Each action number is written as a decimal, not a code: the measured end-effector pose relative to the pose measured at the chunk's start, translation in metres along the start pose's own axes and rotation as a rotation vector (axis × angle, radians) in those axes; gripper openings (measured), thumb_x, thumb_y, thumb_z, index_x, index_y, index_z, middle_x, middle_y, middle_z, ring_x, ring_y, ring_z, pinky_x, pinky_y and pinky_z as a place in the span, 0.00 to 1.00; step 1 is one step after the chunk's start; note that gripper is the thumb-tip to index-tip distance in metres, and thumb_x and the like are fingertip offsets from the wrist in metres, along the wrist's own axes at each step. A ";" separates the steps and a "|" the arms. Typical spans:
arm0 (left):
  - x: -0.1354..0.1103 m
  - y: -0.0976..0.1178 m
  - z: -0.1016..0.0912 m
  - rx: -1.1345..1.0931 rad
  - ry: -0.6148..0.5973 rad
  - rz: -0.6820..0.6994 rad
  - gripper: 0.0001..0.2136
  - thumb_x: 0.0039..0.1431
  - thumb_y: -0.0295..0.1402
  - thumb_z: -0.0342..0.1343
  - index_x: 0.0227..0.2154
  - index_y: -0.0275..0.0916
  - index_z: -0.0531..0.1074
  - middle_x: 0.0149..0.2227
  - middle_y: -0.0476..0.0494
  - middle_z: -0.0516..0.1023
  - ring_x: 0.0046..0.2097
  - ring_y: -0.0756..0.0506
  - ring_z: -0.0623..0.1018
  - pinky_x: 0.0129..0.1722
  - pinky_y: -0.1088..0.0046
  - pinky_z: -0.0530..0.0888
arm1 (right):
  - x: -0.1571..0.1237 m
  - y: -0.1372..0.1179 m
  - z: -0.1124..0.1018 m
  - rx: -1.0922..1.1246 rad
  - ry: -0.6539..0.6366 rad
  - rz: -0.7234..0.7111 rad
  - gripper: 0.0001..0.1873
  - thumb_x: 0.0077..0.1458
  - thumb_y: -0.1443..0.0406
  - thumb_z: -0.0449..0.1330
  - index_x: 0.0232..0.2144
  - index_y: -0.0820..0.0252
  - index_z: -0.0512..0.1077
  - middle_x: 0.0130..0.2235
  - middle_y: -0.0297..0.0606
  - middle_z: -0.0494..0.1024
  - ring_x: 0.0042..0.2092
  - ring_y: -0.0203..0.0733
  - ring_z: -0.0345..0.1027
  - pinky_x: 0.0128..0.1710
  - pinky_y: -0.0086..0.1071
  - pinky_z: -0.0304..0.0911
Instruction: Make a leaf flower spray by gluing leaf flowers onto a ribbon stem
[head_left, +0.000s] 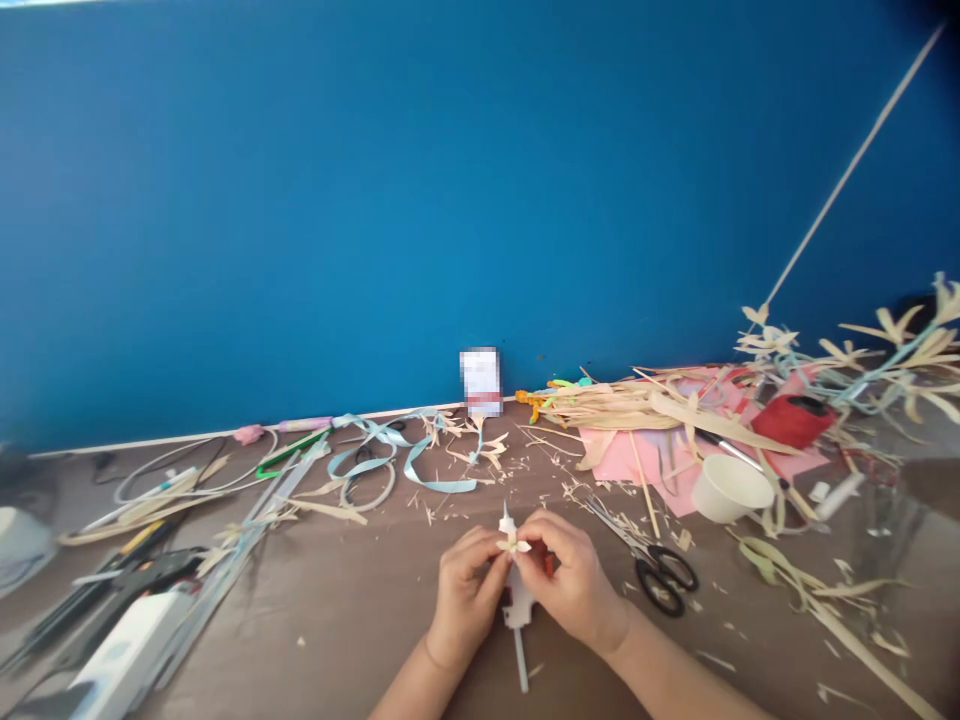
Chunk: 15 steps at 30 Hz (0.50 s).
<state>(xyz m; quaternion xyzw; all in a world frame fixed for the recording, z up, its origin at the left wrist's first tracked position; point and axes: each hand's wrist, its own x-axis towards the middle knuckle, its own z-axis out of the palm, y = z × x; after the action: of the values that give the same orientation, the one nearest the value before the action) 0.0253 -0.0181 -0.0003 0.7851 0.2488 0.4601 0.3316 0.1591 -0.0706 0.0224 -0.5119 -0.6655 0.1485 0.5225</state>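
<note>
A small pale flower with pointed petals, made of dried leaf strips, is pinched between the fingertips of both hands near the front middle of the table. My left hand grips it from the left, its thumb and fingers closed. From the right, my right hand holds it with bent fingers. Beneath the hands lies a white glue gun, partly hidden by them. Its nozzle points away from me and a glue stick sticks out towards me. To the right of my right hand are black-handled scissors.
Leaf scraps litter the brown table. Light blue ribbon and finished flowers lie at the back. A white cup, a red object and leaf strips are right; a white power strip is left. A blue wall stands behind.
</note>
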 end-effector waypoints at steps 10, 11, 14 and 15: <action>0.002 0.002 -0.001 -0.025 0.000 0.003 0.06 0.53 0.27 0.52 0.28 0.38 0.74 0.26 0.44 0.77 0.28 0.49 0.72 0.30 0.74 0.68 | -0.002 0.002 0.001 0.003 -0.007 -0.016 0.05 0.51 0.72 0.53 0.28 0.58 0.66 0.27 0.33 0.67 0.27 0.34 0.62 0.26 0.27 0.60; 0.003 0.003 -0.001 -0.026 0.001 0.006 0.06 0.53 0.27 0.52 0.28 0.37 0.74 0.26 0.44 0.76 0.28 0.49 0.72 0.30 0.74 0.68 | -0.002 0.002 0.001 0.000 -0.006 -0.018 0.05 0.51 0.71 0.53 0.28 0.58 0.66 0.26 0.33 0.67 0.27 0.34 0.62 0.26 0.27 0.60; 0.003 0.004 -0.001 -0.037 0.004 0.012 0.06 0.53 0.27 0.52 0.27 0.37 0.74 0.25 0.45 0.76 0.28 0.49 0.72 0.31 0.74 0.68 | -0.002 0.002 0.001 -0.015 -0.013 -0.016 0.05 0.51 0.71 0.53 0.27 0.58 0.66 0.26 0.33 0.67 0.26 0.34 0.62 0.25 0.27 0.59; 0.003 0.004 0.000 -0.044 0.010 0.007 0.05 0.53 0.26 0.52 0.27 0.37 0.73 0.25 0.45 0.76 0.28 0.49 0.72 0.31 0.75 0.68 | -0.002 0.002 0.002 -0.019 -0.016 -0.011 0.05 0.51 0.71 0.52 0.27 0.58 0.65 0.26 0.33 0.66 0.26 0.34 0.61 0.25 0.27 0.59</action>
<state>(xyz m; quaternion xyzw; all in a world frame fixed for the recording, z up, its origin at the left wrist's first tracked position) 0.0265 -0.0185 0.0043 0.7763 0.2378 0.4703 0.3459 0.1587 -0.0709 0.0186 -0.5121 -0.6739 0.1436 0.5128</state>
